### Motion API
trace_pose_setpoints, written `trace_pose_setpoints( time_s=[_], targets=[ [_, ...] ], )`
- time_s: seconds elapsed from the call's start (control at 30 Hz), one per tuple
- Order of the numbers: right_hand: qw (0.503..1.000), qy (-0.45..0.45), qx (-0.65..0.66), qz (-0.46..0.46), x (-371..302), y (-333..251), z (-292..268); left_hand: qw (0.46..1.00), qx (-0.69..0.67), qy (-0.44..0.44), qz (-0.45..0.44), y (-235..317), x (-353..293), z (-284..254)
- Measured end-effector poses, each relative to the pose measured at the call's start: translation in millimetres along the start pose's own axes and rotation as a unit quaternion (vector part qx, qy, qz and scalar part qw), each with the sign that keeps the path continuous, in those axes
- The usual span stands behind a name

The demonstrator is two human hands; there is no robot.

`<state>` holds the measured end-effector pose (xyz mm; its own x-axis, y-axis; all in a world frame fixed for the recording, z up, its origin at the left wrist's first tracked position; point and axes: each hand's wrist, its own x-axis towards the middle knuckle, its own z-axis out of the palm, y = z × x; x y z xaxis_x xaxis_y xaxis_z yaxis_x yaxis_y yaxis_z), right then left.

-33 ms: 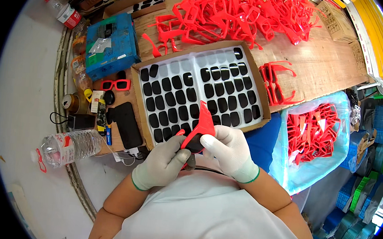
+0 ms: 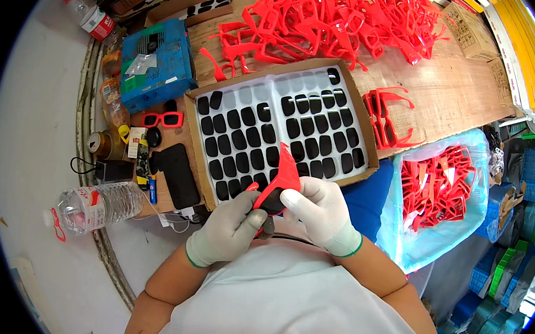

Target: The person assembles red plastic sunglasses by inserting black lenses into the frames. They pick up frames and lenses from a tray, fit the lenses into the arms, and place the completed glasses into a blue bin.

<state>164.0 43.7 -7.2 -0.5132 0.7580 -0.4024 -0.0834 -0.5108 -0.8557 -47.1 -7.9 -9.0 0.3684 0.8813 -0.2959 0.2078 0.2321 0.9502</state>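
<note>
Close to my body, both gloved hands hold one red sunglasses frame (image 2: 288,172) with a dark lens (image 2: 272,201) at its front. My left hand (image 2: 228,230) is closed around one side of it, fingers and thumb pinching. My right hand (image 2: 322,210) grips the other side, its thumb against the dark lens. One temple of the frame points up and away from me. Just beyond my hands lies a cardboard box (image 2: 373,164) of dark lenses (image 2: 239,139) set in rows on white sheets; several pockets at the far side hold none.
A heap of red frames (image 2: 317,20) covers the table's far side. Red sunglasses (image 2: 381,119) lie right of the box, above a blue-lined bin (image 2: 394,230) of frames. Leftward are a black phone (image 2: 182,176), a blue box (image 2: 156,64), another red pair (image 2: 162,119) and a large plastic bottle (image 2: 104,204).
</note>
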Motion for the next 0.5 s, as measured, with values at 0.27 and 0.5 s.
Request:
trace_pose_setpoints(
  time_s=[0.27, 0.5],
  targets=[
    [0.995, -0.036, 0.094, 0.022, 3.3, 4.3, -0.1, 0.998, -0.060, 0.017, 0.009, -7.1, -1.9, 1.5],
    [1.000, -0.013, 0.014, -0.015, 4.5, 1.1, 6.2, 0.998, 0.024, 0.055, 0.032, 7.3, -3.8, 3.0]
  ],
)
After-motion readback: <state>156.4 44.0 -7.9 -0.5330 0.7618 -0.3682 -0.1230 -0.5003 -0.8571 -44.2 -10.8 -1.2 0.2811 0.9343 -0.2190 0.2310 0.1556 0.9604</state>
